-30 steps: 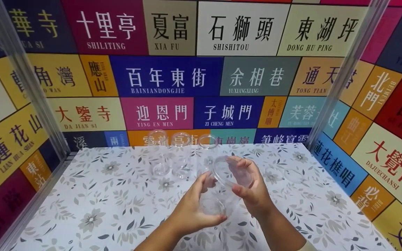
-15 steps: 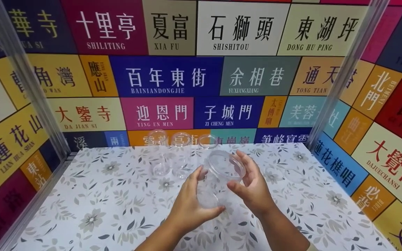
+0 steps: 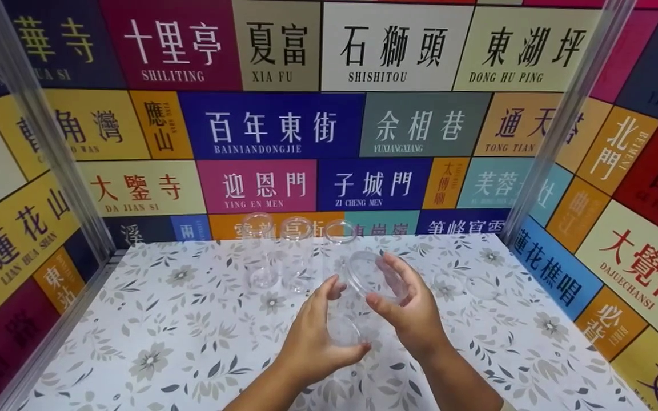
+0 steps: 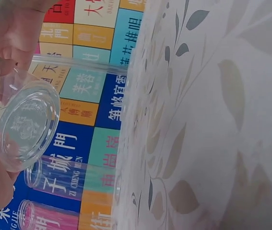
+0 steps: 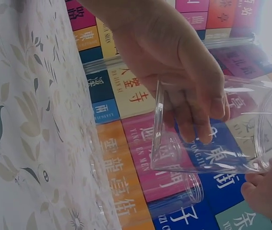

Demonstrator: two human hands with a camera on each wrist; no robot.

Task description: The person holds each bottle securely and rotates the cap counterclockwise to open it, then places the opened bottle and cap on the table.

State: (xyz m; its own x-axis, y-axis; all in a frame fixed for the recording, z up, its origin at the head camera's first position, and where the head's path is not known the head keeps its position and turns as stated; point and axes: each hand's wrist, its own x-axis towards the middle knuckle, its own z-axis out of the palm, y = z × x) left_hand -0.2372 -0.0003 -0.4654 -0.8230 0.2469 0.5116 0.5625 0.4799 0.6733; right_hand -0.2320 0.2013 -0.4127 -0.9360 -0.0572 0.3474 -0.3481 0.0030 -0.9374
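Observation:
In the head view a clear plastic jar [image 3: 343, 332] is held tilted above the table between both hands. My left hand [image 3: 313, 337] grips it round its lower wall, the thumb near the base. My right hand [image 3: 412, 311] holds the round clear lid [image 3: 370, 275] at the jar's upper end, thumb and fingers on its edge. The right wrist view shows the jar's transparent wall [image 5: 241, 160] side on, with fingers of the left hand [image 5: 188, 81] wrapped round it. The left wrist view shows the jar's round base [image 4: 28, 127], which bears an embossed mark.
Clear cylindrical jars stand at the back of the table: a left one [image 3: 260, 260], a middle one [image 3: 296, 260] and a right one [image 3: 340, 231]. Faint clear discs [image 3: 483, 288] lie to the right. Sign-printed walls [image 3: 272, 125] enclose the flowered tabletop [image 3: 152, 354].
My right hand's fingers spread away from the lid, then close back on its edge. The lid dips toward the viewer and tilts back. My left hand stays nearly still on the jar.

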